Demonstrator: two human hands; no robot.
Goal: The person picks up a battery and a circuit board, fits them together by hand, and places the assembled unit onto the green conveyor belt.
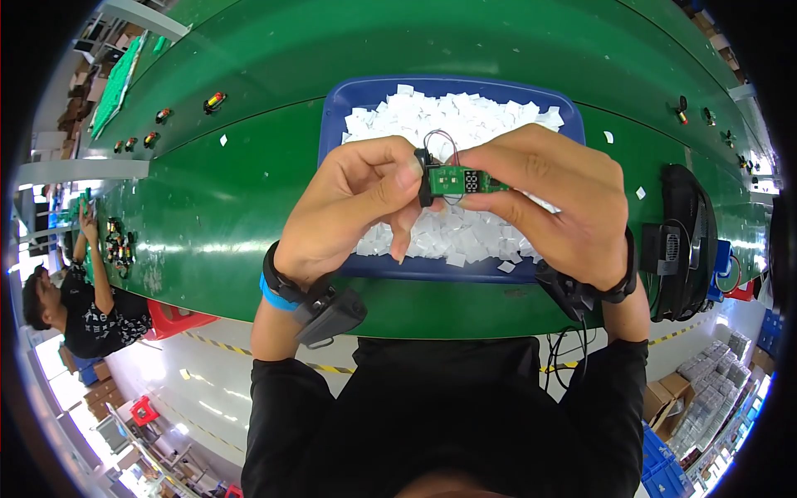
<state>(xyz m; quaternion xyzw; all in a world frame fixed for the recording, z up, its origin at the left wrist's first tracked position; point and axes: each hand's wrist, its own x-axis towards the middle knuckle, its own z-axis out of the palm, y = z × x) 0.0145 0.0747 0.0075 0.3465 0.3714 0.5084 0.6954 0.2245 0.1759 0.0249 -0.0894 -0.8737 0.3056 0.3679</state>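
Observation:
Between my two hands, above a blue tray [452, 267], is a small green circuit board [448, 180] with a dark digit display on it. My left hand [353, 195] pinches a black part [425, 178] at the board's left end between thumb and fingers. The thumb and fingers of my right hand [560, 183] close on the board's right end. Thin wires [442, 137] loop up from the board and black part. White square paper pieces [448, 108] fill the tray under my hands.
Small assemblies with red and yellow parts [214, 102] stand along the green table [241, 183] at left, with others at far right. A black bag [689, 241] lies right of the tray. At the left edge a co-worker [75, 307] handles similar parts.

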